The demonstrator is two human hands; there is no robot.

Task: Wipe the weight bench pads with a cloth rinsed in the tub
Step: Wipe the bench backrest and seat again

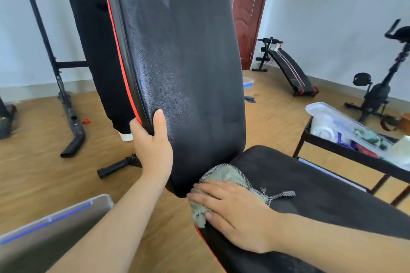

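head: tub (pixel 346 122) on side table (pixel 355 153) beside bench.

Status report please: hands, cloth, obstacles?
Left hand grips back pad edge. Right hand presses cloth flat on seat pad at the hinge gap. Nothing in the way.

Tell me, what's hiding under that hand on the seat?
Under the right hand lies a grey-green cloth, pressed flat onto the black seat pad. The cloth's middle and the pad beneath it are covered, so they cannot be seen.
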